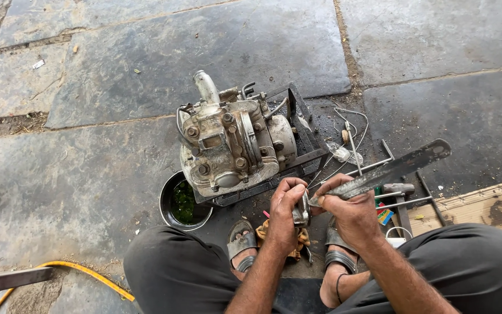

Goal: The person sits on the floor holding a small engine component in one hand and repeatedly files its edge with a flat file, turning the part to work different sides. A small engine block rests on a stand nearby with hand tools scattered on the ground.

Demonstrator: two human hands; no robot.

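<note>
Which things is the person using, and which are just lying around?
In use:
left hand gripping a small metal part
right hand holding a flat metal blade

Lying around:
engine on a metal stand
bowl
hammer
yellow hose
wires

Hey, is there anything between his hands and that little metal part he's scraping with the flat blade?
Nothing visible. The left hand grips the small metal part directly, and the right hand lays the flat blade straight against it. The engine sits beyond, apart.

grimy dull metal engine (233, 148); rough stone floor (88, 174); file (387, 171) seemingly matt steel
</note>
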